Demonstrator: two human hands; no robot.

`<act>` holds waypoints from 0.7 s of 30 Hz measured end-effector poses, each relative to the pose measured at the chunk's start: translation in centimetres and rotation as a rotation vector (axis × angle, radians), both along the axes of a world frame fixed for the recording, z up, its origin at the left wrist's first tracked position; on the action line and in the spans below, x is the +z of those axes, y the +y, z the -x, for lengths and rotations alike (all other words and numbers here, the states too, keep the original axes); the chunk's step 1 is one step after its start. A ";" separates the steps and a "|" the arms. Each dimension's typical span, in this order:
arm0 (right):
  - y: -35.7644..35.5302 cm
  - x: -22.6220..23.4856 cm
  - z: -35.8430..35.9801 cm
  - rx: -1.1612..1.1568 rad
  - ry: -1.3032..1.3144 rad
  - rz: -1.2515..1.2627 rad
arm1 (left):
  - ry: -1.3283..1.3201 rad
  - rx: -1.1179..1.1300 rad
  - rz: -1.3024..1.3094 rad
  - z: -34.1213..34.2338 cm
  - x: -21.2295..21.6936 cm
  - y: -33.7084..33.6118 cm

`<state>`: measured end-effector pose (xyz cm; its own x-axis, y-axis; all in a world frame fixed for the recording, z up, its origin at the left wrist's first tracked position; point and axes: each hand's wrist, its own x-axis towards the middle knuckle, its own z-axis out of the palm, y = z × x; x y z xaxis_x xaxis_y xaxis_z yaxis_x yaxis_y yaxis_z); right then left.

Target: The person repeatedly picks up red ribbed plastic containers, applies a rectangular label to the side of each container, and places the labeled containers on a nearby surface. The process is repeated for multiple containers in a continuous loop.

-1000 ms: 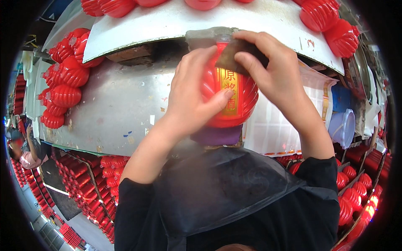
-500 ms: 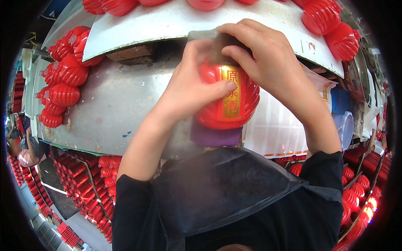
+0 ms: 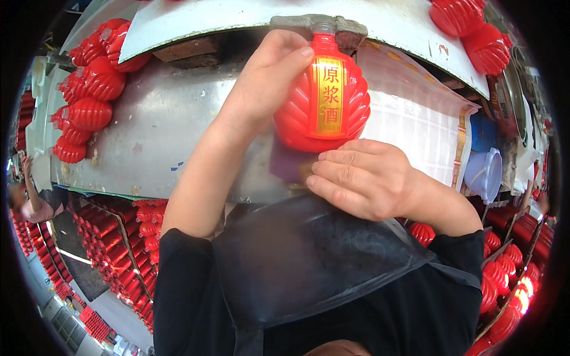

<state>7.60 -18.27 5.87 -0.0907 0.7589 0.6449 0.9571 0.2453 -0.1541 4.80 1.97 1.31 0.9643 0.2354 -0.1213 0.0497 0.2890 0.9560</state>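
At the far left of my view I see a co-worker (image 3: 37, 207), small and blurred, near racks of red bottles (image 3: 110, 252). Above those, more red bottles (image 3: 89, 118) are stacked along the left end of a metal tabletop (image 3: 169, 127). A white board (image 3: 214, 21) crosses the top; toward its right end I make out a short handwritten reddish-brown mark.

At the middle, the person's left hand (image 3: 264, 77) is at the left shoulder of a red bottle (image 3: 297, 113). The thumb lies on the shoulder close to the label; the fingers are bent behind it with their tips hidden, so I cannot tell whether they pinch the bottle. The bottle lies label up, its clear neck on a grey pad (image 3: 351, 29), its base toward the person above a purple cloth (image 3: 287, 161).

Its upright gold label (image 3: 331, 95) carries three large red characters in a column, with finer lettering above that I find too small to read.

The right hand (image 3: 365, 181) is beside the base, palm down, fingers side by side; its grip on the brown patch (image 3: 305, 169) at its fingertips I cannot tell.

Farther right lie a whitish sheet (image 3: 409, 113) with gold-printed edges and a pale blue bucket (image 3: 484, 175).
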 end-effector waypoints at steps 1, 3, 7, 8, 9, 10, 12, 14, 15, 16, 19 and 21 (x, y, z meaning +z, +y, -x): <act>-0.1 0.4 -0.7 0.007 0.018 0.018 | 0.000 -0.003 0.007 0.0 0.0 0.1; -0.2 0.7 -2.0 -0.200 0.147 0.010 | -0.010 -0.005 0.032 0.2 -0.2 0.3; -0.8 -0.4 -3.1 -0.196 0.171 -0.068 | -0.014 -0.037 0.031 0.1 -0.7 0.8; -1.0 -1.2 -2.1 -0.111 0.156 -0.090 | -0.021 -0.034 0.027 0.1 -0.9 0.8; -1.6 -1.4 -1.1 -0.076 0.064 -0.073 | -0.028 -0.031 0.024 0.1 -1.0 0.8; -2.0 -1.7 -0.1 -0.087 0.022 -0.050 | -0.031 -0.033 0.027 0.1 -1.0 0.7; -2.6 -1.7 0.6 -0.111 0.191 0.016 | -0.021 -0.031 0.024 0.2 -0.8 0.7; -2.5 -1.1 0.2 -0.262 0.264 0.033 | -0.046 -0.024 0.032 0.8 -0.5 0.2; -2.3 -0.5 -0.3 -0.343 0.187 0.076 | -0.046 -0.014 0.034 1.1 -0.3 -0.1; -1.7 -0.2 -0.7 -0.396 0.141 0.060 | -0.100 -0.008 0.015 1.7 -0.1 -0.5; 0.0 1.4 -2.4 -0.459 0.166 0.060 | -0.231 -0.031 -0.017 3.2 0.4 -1.3; 1.2 2.0 -3.0 -0.430 0.080 -0.036 | -0.256 -0.019 -0.040 3.8 0.6 -1.6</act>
<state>10.60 -17.10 7.87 0.2798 0.6939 0.6635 0.9588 -0.1666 -0.2301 0.99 0.38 1.95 0.9665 0.2169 0.1369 -0.1909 0.2516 0.9488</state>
